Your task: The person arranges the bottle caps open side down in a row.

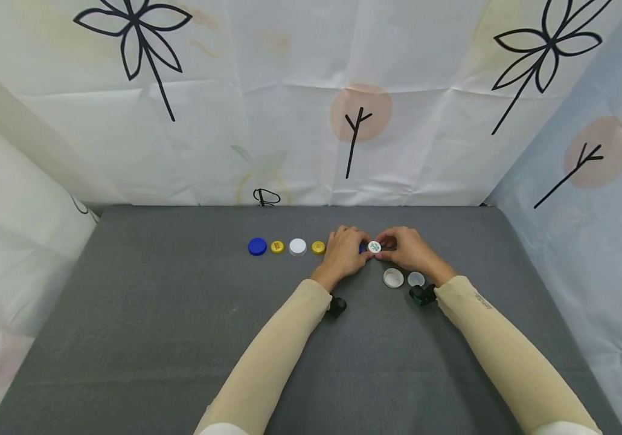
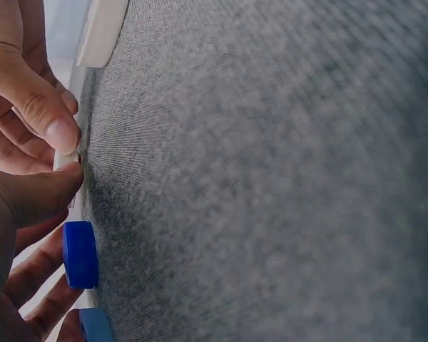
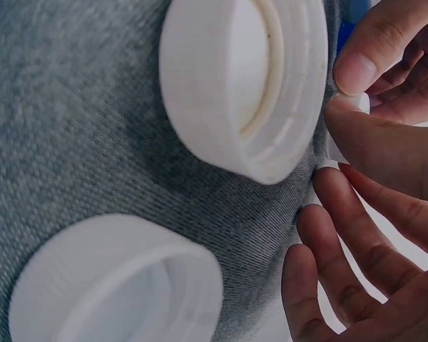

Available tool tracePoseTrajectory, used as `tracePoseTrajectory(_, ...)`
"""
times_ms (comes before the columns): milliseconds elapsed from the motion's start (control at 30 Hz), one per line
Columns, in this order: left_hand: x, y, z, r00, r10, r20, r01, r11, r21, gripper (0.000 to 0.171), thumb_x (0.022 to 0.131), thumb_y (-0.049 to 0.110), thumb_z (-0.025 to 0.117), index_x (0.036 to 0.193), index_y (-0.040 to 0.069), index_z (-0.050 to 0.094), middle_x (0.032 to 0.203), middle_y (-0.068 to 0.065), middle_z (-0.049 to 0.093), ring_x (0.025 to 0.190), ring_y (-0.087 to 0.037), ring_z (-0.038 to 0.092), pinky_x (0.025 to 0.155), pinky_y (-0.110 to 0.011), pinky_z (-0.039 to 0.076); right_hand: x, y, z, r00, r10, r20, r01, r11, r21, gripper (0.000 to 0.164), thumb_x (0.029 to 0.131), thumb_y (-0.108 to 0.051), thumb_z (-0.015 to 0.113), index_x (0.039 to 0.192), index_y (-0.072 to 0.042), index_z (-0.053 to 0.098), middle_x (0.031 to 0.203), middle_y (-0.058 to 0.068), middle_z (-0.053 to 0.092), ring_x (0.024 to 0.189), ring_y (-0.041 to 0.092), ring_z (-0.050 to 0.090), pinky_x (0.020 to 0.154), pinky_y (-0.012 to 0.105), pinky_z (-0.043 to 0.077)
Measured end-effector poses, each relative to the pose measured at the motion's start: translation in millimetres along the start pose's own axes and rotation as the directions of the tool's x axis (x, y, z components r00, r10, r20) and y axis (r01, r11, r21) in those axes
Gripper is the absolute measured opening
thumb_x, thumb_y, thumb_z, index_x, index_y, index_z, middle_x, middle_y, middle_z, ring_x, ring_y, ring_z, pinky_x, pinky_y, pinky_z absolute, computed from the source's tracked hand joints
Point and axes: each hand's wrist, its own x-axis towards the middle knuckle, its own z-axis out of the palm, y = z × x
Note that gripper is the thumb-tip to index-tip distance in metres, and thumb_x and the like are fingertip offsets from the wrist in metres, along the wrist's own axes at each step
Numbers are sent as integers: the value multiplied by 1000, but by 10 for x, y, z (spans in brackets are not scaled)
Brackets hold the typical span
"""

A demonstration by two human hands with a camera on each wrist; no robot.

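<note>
In the head view a small white bottle cap [image 1: 374, 246] with green print lies between my two hands. My left hand [image 1: 345, 251] pinches its left side, and my right hand [image 1: 410, 249] pinches its right side. Both thumbs meet at the cap's near edge in the left wrist view, covering much of the white cap [image 2: 65, 159]. A blue cap [image 2: 80, 254] sits beside the left fingers, with a lighter blue cap [image 2: 97, 325] below it in that view. From above, the left hand mostly hides these blue caps.
Left of my hands, a row holds a blue cap [image 1: 257, 246], a yellow cap [image 1: 277, 247], a white cap [image 1: 298, 247] and another yellow cap [image 1: 318, 248]. Two upturned caps, one white [image 1: 393, 278] and one translucent [image 1: 416, 279], lie near the right wrist on the grey tabletop [image 1: 180, 314].
</note>
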Motion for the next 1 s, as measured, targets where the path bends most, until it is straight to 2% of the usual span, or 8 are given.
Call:
tracePoseTrajectory(267,2,18,-1,1000,-13,3,13,999,36,24,92,34,77,112,20,77,113,0,64,114,-22,54,94,-41,42,24,0,18,1000,-17,1,17,1000,-22,23,90,-7,79,110,2,73,102,16,63,90,29,60,81,47,50)
tracePoseTrajectory(533,-53,37,4,1000,0,-12,1,998,63,31,94,36,75,119,19,75,121,-2,62,118,-23,52,98,-42,41,-67,-4,-8,1000,-26,-17,26,1000,3,39,91,-12,78,125,4,66,112,19,64,102,35,62,89,50,50)
tracePoseTrajectory(800,-213,141,-9,993,66,-98,-58,995,84,33,93,31,75,123,17,73,129,-4,59,127,-25,47,101,-43,39,-339,31,-70,997,-66,-40,67,997,38,39,96,-16,73,127,5,64,118,21,67,108,38,63,89,55,50)
tracePoseTrajectory(1000,-371,256,2,988,139,-68,-137,990,27,35,93,31,76,124,15,72,125,-3,62,118,-23,54,101,-40,43,-536,111,-69,998,-53,-42,56,996,69,37,98,-17,71,127,5,65,120,21,68,110,40,63,92,59,49)
